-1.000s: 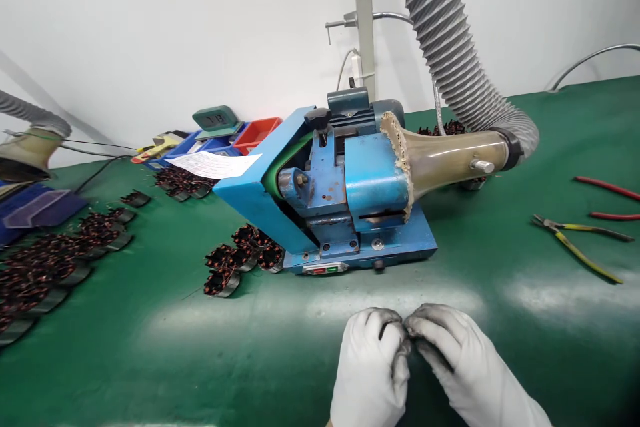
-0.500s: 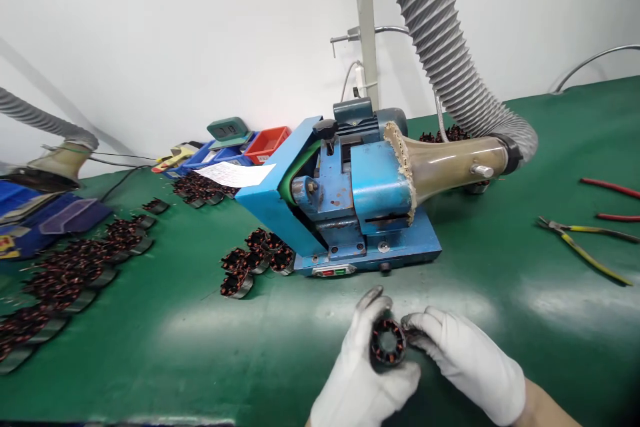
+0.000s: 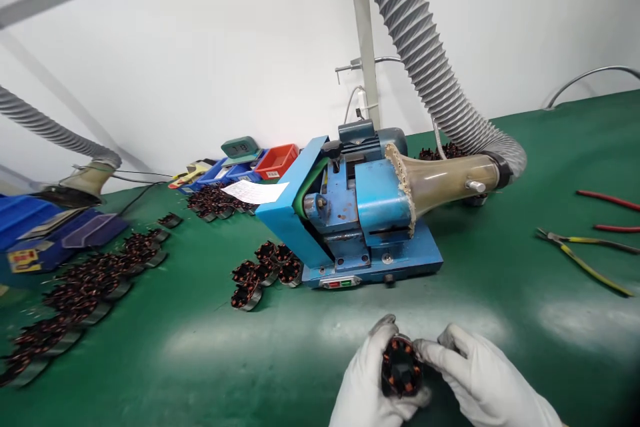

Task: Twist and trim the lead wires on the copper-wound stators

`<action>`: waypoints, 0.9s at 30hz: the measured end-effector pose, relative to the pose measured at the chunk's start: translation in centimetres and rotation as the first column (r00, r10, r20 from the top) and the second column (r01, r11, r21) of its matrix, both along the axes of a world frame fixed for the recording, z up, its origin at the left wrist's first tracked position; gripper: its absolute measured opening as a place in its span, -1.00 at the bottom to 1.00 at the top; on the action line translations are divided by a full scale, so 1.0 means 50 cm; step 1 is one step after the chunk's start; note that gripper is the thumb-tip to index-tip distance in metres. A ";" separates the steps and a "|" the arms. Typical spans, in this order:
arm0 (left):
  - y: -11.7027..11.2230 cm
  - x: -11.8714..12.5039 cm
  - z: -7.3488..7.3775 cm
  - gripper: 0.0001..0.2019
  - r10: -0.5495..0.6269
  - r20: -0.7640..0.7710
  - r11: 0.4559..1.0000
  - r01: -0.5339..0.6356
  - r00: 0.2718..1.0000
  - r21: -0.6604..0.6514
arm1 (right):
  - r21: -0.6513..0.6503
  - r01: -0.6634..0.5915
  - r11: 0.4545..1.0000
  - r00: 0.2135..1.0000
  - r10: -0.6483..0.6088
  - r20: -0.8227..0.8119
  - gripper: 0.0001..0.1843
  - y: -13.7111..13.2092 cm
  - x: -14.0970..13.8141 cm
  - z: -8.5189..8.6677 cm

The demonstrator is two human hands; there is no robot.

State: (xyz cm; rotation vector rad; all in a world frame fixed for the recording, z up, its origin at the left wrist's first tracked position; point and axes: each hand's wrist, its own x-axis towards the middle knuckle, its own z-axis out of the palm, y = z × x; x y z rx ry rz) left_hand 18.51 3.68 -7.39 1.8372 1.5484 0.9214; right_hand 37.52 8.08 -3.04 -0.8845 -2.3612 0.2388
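Far left on the green bench point(image 3: 150, 360) there's a blue bin point(image 3: 30, 230) with a grey hose point(image 3: 45, 128) ending in a funnel just above it. Next over, a long messy row of stators point(image 3: 85, 287) runs toward the near edge, copper windings showing. Behind that sits another pile point(image 3: 213, 200), a paper slip point(image 3: 255, 191), and some blue and red trays point(image 3: 260, 163) with a small green scale point(image 3: 241, 147) on top.

A small cluster of stators point(image 3: 265, 267) lies just beside the blue machine point(image 3: 360, 213) in the middle. A clear nozzle point(image 3: 440, 177) is pushed up against the machine's right side, and a big ribbed hose point(image 3: 415, 47) climbs up out of frame from it.

Down at the bottom centre, the person's left hand point(image 3: 365, 383), in a white glove, is wrapped around a stator point(image 3: 400, 367), thumb up over the top, with the open face turned toward the camera. The right hand point(image 3: 485, 383), gloved too, has its fingertips pinched on the stator's right edge. So both hands are closed on the one part, held just above the bench in front of the machine.

Off to the right, yellow pliers point(image 3: 585, 257) lie well apart from the hands, with red handles point(image 3: 607, 210) behind them.
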 end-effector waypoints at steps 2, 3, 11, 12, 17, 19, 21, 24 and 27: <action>-0.006 0.003 0.006 -0.36 0.000 0.048 0.997 0.004 0.999 -0.072 | -0.102 -0.016 0.995 0.997 0.009 -0.071 -0.67 -0.003 -0.001 0.002; -0.007 0.005 0.010 -0.37 -0.002 0.052 0.997 0.006 0.999 -0.077 | -0.157 -0.021 0.987 0.992 0.001 -0.122 -0.70 -0.004 -0.003 -0.002; -0.007 0.015 0.027 -0.42 -0.003 0.083 0.998 0.009 0.997 -0.066 | -0.727 0.068 0.683 0.948 -0.271 -0.167 -0.80 -0.009 -0.032 -0.014; -0.007 0.016 0.027 -0.43 0.010 0.089 0.995 -0.001 0.996 -0.102 | -0.768 0.072 0.636 0.947 -0.286 -0.148 -0.80 -0.010 -0.033 -0.011; -0.020 0.020 0.049 -0.69 0.079 0.155 0.997 -0.081 0.985 0.006 | -0.777 0.105 0.621 0.955 -0.280 -0.095 -0.75 -0.017 -0.030 0.002; -0.031 0.021 0.061 -0.85 0.088 0.191 0.979 -0.121 0.978 0.166 | -0.777 0.087 0.624 0.960 -0.260 -0.101 -0.76 -0.017 -0.028 0.015; -0.043 0.021 0.071 -0.76 0.125 0.181 0.947 -0.172 0.975 0.272 | -0.816 0.056 0.575 0.961 -0.253 -0.113 -0.77 -0.014 -0.026 0.033; -0.050 0.017 0.083 -0.39 0.158 0.088 0.929 -0.179 0.983 0.324 | -0.888 0.009 0.460 0.954 -0.271 -0.130 -0.77 -0.009 -0.024 0.056; -0.039 0.012 0.092 -0.55 -0.005 0.114 0.978 -0.019 0.993 0.208 | -0.886 0.038 0.463 0.945 -0.304 -0.119 -0.76 -0.011 -0.026 0.054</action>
